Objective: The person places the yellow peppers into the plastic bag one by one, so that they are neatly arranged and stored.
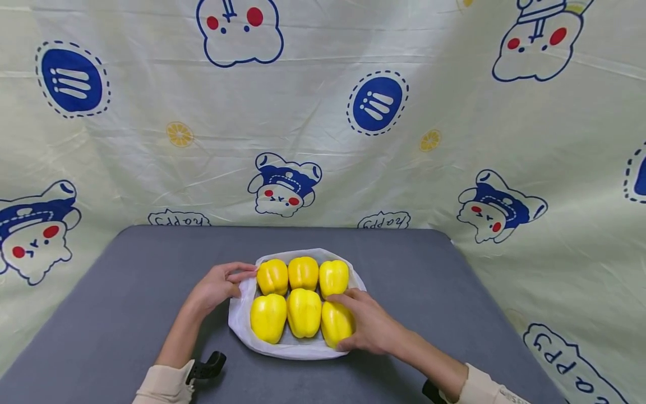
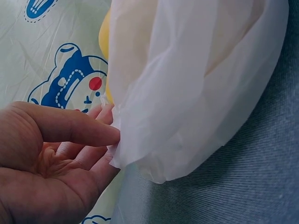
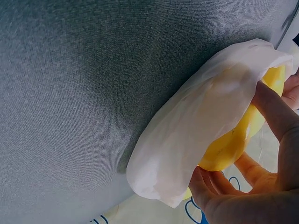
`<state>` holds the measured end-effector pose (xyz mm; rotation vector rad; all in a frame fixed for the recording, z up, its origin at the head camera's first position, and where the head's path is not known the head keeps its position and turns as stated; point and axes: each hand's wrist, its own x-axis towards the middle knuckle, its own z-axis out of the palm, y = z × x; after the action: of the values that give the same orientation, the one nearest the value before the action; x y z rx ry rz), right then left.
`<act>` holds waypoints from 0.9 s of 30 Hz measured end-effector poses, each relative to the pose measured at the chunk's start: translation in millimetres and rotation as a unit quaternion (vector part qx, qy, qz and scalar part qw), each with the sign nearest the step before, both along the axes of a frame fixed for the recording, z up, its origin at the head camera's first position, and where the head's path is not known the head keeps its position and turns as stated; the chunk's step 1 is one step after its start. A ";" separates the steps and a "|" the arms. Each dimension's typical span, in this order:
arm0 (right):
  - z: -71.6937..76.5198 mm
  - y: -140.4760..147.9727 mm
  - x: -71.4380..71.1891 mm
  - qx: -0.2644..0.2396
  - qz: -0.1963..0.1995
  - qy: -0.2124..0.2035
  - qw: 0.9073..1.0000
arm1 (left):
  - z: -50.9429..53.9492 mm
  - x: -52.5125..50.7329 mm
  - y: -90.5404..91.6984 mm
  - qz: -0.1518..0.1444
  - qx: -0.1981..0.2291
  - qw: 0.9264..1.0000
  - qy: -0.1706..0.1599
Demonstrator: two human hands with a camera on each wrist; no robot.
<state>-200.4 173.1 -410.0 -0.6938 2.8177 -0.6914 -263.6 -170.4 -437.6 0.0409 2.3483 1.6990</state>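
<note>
Several yellow bell peppers [image 1: 304, 314] sit in two rows inside a white plastic bag [image 1: 287, 352] whose rim is rolled open around them. At the left side, my left hand [image 1: 216, 285] pinches the bag's edge between thumb and fingers; the left wrist view shows the thin white film [image 2: 173, 93] at the fingertips. My right hand [image 1: 370, 322] grips the front right bell pepper [image 1: 335, 324], thumb at its near end and fingers over its far end. In the right wrist view this pepper [image 3: 226, 149] shows above the bag's wall [image 3: 187, 126].
The bag rests on a grey cloth-covered table [image 1: 151, 280]. Behind and beside it hangs a pale curtain [image 1: 323, 123] printed with blue cartoon bears and orange slices. A black strap [image 1: 207, 367] is on the left wrist.
</note>
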 end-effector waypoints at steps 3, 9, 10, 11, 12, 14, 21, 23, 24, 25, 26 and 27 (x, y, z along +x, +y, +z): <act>0.3 -0.3 0.0 0.001 0.000 -0.002 1.000 | 0.2 -0.3 -0.7 -0.003 0.000 1.000 -0.001; 2.1 -1.5 -1.0 0.008 0.004 0.000 1.000 | 2.9 -1.8 -1.1 -0.005 -0.011 1.000 -0.002; 2.7 -1.8 -1.3 0.009 0.005 0.000 1.000 | 3.7 -2.2 -1.2 -0.007 -0.013 1.000 -0.002; 3.4 -2.1 -1.4 0.009 0.006 -0.001 1.000 | 4.8 -2.5 -1.1 -0.008 -0.014 1.000 -0.002; 4.2 -2.5 -1.6 0.010 0.007 -0.001 1.000 | 5.8 -2.8 -1.1 -0.008 -0.014 1.000 -0.002; 5.5 -3.2 -1.9 0.011 0.008 -0.003 1.000 | 7.7 -3.2 -1.2 -0.012 -0.014 1.000 -0.002; 8.9 -3.5 -3.4 0.008 -0.001 0.006 1.000 | 15.7 -1.5 -0.7 -0.021 -0.036 0.999 -0.009; 10.5 -3.0 -4.9 0.008 -0.020 0.016 1.000 | 19.3 -0.9 0.0 -0.016 -0.048 0.999 -0.017; 11.6 -2.6 -6.1 0.007 -0.032 0.021 0.999 | 21.3 -0.6 0.4 -0.013 -0.054 0.998 -0.020; 12.6 -2.0 -7.4 0.007 -0.045 0.026 0.999 | 23.1 -0.5 0.5 -0.013 -0.061 0.998 -0.022; 13.8 -1.2 -8.7 0.007 -0.057 0.032 0.998 | 24.9 -0.4 0.7 -0.009 -0.067 0.997 -0.024; 14.6 -0.2 -10.5 0.008 -0.071 0.039 0.997 | 26.6 -0.1 0.6 -0.008 -0.071 0.997 -0.025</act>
<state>-210.9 172.9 -395.4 -0.5337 2.9627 -0.6763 -263.7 -169.9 -411.0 -0.0083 2.4189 1.5036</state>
